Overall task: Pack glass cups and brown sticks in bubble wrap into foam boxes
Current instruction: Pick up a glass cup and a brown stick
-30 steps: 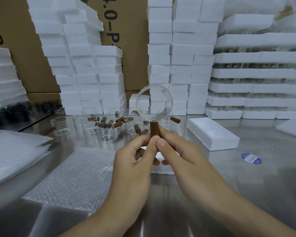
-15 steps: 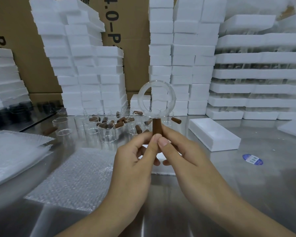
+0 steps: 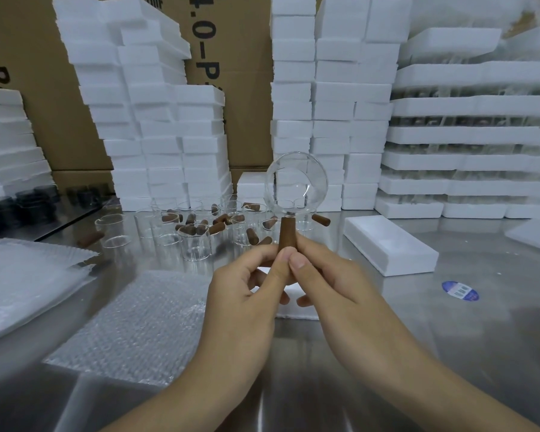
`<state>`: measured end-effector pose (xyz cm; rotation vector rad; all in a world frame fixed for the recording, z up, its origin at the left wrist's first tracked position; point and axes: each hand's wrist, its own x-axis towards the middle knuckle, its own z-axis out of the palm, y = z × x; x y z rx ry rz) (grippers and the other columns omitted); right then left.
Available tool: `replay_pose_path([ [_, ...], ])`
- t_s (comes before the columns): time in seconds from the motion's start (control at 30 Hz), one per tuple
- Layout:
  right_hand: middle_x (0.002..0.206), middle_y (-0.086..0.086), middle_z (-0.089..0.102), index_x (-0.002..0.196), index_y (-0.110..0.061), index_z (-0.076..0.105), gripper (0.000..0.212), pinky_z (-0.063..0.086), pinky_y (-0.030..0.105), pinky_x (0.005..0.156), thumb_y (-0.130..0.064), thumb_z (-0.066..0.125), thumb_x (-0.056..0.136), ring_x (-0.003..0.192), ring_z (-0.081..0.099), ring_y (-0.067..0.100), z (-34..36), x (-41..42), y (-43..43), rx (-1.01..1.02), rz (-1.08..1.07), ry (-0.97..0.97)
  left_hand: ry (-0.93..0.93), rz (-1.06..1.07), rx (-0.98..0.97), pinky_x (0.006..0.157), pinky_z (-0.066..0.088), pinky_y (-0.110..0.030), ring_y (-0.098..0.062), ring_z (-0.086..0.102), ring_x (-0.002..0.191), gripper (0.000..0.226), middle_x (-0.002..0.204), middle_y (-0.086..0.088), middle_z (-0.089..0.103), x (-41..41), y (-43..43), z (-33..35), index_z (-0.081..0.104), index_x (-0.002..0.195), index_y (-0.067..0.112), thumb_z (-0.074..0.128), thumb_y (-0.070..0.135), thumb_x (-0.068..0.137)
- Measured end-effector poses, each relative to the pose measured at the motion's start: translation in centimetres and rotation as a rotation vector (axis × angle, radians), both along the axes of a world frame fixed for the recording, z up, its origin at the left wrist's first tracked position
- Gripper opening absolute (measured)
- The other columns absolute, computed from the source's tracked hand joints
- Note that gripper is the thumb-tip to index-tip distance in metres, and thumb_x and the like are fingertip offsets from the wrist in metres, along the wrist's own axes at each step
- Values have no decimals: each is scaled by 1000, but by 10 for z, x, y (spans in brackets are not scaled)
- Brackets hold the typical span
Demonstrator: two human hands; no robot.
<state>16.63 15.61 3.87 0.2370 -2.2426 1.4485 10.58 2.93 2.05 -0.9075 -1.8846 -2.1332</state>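
We observed both hands raised above the bench (image 3: 449, 353), near its middle. The left hand (image 3: 240, 294) pinched the lower end of a brown stick (image 3: 286, 233) between thumb and forefinger, the other fingers curled beneath. The right hand (image 3: 334, 291) gripped the same end from the opposite side, so that the two thumb tips lay side by side on the stick. The stick stood upright. A glass cup (image 3: 296, 182) met its upper end, turned on its side so that its round outline faced the camera. We could not tell how the cup and the stick were joined.

A bubble wrap sheet (image 3: 138, 332) lay flat on the bench, below and left of the hands. A pile of bubble wrap (image 3: 22, 282) lay at the left edge.

Behind the hands, a group of empty glass cups (image 3: 195, 244) stood upright, with loose brown sticks (image 3: 215, 227) scattered among them. One closed foam box (image 3: 390, 244) lay on the bench right of the hands, well apart from them. A blue sticker (image 3: 460, 290) lay in front of that box.

Stacks of foam boxes (image 3: 331, 104) lined the back of the bench before cardboard cartons (image 3: 247, 73). Foam trays (image 3: 468, 135) were stacked at the far right. Dark cups (image 3: 19, 204) stood at the far left.
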Motion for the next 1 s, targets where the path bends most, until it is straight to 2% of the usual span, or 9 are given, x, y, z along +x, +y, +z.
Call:
replay_pose_path([
  [0.1,120,-14,72,123,-44,67,25,55,43,95,-40,45,112,110,67,8,2,1,-1,-4,-9,-19,3,-2,-9,66,50,-15,-4,63,68,16,89,6,80,0,1,0,82,103,37,67,41,100],
  [0.27,120,-25,69,129,-50,64,28,51,20,83,-55,55,102,107,65,-3,7,5,1,-54,-40,-22,-22,29,-25,63,47,-14,-4,62,66,17,81,12,76,-1,0,1,80,103,45,68,49,92],
  [0.33,122,-26,69,138,-53,55,51,50,23,90,-68,58,89,109,65,-4,8,4,2,-143,-86,11,-10,57,-38,60,44,-11,-6,62,65,21,76,16,73,-2,-2,2,80,102,43,70,56,89],
  [0.37,123,-24,70,139,-56,52,58,52,30,95,-73,61,83,111,66,-2,8,3,2,-194,-115,33,1,70,-44,60,43,-11,-8,62,67,21,78,16,74,-3,-2,2,80,101,43,71,57,89],
  [0.47,117,-17,71,134,-58,50,70,55,44,97,-77,68,69,106,71,6,11,2,3,-297,-210,117,19,106,-57,62,45,-14,-12,65,73,14,90,17,77,-5,-3,4,78,100,45,75,55,90],
  [0.6,108,-10,75,126,-54,57,65,55,37,87,-75,74,66,98,73,10,14,1,9,-370,-253,155,12,161,-33,64,49,-15,-18,67,76,8,93,14,77,-14,-10,10,79,102,39,79,37,94],
  [0.77,107,-17,77,126,-43,64,62,55,34,84,-68,75,71,98,74,6,7,-2,14,-354,-170,-33,41,197,6,69,54,-15,-11,67,75,21,102,13,77,-19,-16,18,76,119,31,74,23,99],
  [0.9,109,-9,78,127,-33,67,51,54,35,81,-48,68,78,98,76,11,3,-6,14,-412,-75,-134,36,215,30,66,52,-14,-6,66,72,23,105,11,76,-21,-18,20,74,124,26,71,21,101],
  [1.0,104,-9,79,127,-31,66,50,57,28,73,-42,72,78,96,76,13,2,-6,13,-427,-93,-86,-106,174,52,62,51,-18,-6,72,74,29,105,11,80,-19,-16,19,70,128,31,72,31,100],
])
